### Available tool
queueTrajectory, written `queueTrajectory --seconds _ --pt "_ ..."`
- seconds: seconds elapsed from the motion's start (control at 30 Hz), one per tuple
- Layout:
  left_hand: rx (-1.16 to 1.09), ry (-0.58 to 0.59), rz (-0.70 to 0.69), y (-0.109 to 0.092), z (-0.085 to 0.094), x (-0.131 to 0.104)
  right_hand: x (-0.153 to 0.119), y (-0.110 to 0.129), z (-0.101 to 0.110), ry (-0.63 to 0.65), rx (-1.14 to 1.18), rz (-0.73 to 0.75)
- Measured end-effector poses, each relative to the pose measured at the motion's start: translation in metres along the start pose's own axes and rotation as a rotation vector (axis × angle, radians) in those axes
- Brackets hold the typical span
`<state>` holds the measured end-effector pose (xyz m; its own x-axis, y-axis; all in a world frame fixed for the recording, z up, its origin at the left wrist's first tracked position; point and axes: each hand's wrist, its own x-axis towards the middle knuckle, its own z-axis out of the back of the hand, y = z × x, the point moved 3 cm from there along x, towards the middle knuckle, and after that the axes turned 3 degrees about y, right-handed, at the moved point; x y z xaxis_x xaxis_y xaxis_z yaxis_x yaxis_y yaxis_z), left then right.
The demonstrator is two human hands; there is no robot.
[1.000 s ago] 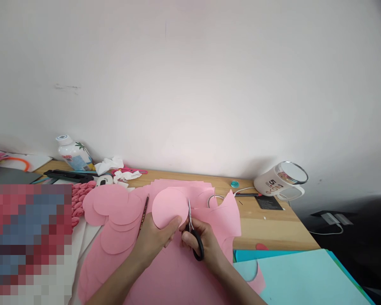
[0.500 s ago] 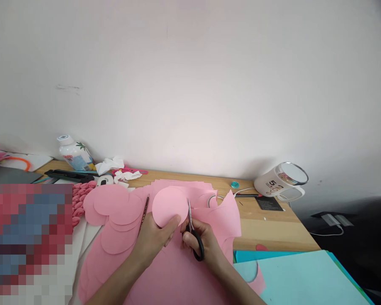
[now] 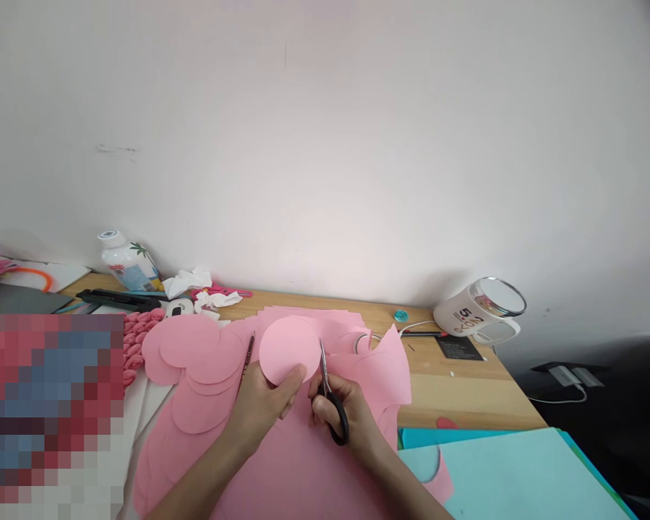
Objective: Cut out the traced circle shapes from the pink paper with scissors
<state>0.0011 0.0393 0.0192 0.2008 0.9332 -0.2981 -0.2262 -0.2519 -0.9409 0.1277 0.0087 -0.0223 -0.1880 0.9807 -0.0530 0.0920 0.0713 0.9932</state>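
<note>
A round piece of pink paper (image 3: pixel 289 348) is pinched in my left hand (image 3: pixel 268 404), its thumb lying on the lower right of the disc. My right hand (image 3: pixel 347 408) grips black-handled scissors (image 3: pixel 340 420) with the blades pointing up, close beside the disc's right edge. Beneath both hands spreads pink paper (image 3: pixel 292 477). Overlapping pink circles (image 3: pixel 203 404) lie to the left, and a dark pencil (image 3: pixel 248 354) rests between them and the disc. Curled pink offcuts (image 3: pixel 382 372) sit to the right of the scissors.
A white mug (image 3: pixel 474 307) lies tipped at the right, near a black card (image 3: pixel 459 348). Light blue sheets (image 3: pixel 520 469) cover the front right. A white bottle (image 3: pixel 130 263), crumpled tissues (image 3: pixel 188 282) and a black cutter (image 3: pixel 122 300) are at the back left.
The pink disc has tilted very slightly in my left hand. Otherwise both hands and the scissors look nearly the same.
</note>
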Motion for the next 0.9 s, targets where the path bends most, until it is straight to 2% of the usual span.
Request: queueTrajectory --seconds 0.53,0.9 --pt "-0.040 0.054 -0.046 0.0031 0.0008 0.0023 -0.0009 0.0029 -0.0005 -0.007 0.007 0.003" --pt "-0.083 0.040 -0.065 -0.0009 0.0000 0.0004 -0.0024 -0.0012 -0.0004 -0.007 0.028 0.000"
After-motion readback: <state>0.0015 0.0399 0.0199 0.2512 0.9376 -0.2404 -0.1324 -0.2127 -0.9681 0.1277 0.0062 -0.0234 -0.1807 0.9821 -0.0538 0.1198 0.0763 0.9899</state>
